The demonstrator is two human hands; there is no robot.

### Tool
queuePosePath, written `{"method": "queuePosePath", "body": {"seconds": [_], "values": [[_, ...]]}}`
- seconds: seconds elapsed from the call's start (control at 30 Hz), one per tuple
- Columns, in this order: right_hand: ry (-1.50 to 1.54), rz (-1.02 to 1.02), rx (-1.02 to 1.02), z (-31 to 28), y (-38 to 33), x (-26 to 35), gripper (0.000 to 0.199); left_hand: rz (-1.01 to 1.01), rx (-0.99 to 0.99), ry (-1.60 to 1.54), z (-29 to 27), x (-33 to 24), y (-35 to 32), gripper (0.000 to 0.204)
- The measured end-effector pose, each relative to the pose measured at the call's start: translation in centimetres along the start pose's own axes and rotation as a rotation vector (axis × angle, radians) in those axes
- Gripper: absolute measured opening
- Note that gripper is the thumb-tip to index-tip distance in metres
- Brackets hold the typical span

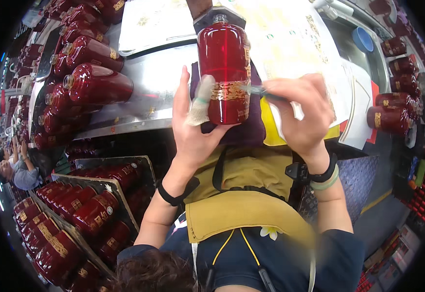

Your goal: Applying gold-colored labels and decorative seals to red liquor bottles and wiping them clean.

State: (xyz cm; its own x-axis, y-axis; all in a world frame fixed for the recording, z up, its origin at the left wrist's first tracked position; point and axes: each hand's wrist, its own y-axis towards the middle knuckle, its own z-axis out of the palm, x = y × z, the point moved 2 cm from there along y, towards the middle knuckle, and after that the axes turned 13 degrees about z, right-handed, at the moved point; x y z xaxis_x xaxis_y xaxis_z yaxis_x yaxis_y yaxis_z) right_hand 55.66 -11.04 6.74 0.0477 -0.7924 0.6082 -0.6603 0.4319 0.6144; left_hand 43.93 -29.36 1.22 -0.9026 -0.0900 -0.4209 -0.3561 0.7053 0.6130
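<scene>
A dark red glass bottle [224, 56] with a gold pattern band lies in front of me, its neck pointing away and resting at a dark angular holder [205, 19]. My left hand [193, 138] grips it near the base from the left. One finger wears a whitish cloth cover [201, 104] and rests against the gold band. In my right hand [305, 109], pinched between the fingers, is a thin, pale, brush-like tool [255, 89]; its tip touches or nearly touches the band's right part. Motion blur hides its exact kind. A dark purple cloth [255, 119] lies beneath the bottle.
Red bottles [100, 83] lie along the metal table's left side. Trays of bottles [95, 211] stand lower left, more bottles [390, 120] far right. White sheets with gold pieces [280, 39] cover the table beyond my right hand. A blue bowl [363, 39] sits at the back right.
</scene>
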Motion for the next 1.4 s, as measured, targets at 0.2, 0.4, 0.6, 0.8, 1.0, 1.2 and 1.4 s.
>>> {"method": "queuePosePath", "body": {"seconds": [0.2, 0.4, 0.6, 0.8, 1.0, 1.2, 1.4], "values": [[0.089, 0.174, -0.065, 0.0, -0.4, -0.9, 0.026, -0.331, -0.016, -0.235, 0.6, 0.8, -1.5, 0.088], [0.209, 0.389, -0.09, 0.4, -1.5, -1.9, 0.023, -0.292, 0.07, -0.312, -1.6, -1.1, 1.0, 0.096], [0.459, 0.635, -0.051, 1.9, -2.7, -2.1, 0.027, -0.555, -0.257, -0.789, 0.9, -1.6, 3.2, 0.078], [0.577, 0.761, -0.013, 2.5, -3.4, -2.0, 0.032, -0.562, -0.264, -0.779, 2.0, -1.0, 3.5, 0.069], [0.588, 0.755, 0.003, 2.4, -3.1, -2.8, 0.03, -0.555, -0.24, -0.874, 2.0, -1.2, 4.2, 0.054], [0.537, 0.885, 0.024, 3.0, -4.2, -1.8, 0.027, -0.559, -0.166, -0.844, 1.3, -0.5, 3.2, 0.041], [0.563, 0.813, 0.045, 2.3, -4.5, -2.4, 0.029, -0.562, -0.118, -0.605, 1.4, -1.6, 3.5, 0.084]]}}
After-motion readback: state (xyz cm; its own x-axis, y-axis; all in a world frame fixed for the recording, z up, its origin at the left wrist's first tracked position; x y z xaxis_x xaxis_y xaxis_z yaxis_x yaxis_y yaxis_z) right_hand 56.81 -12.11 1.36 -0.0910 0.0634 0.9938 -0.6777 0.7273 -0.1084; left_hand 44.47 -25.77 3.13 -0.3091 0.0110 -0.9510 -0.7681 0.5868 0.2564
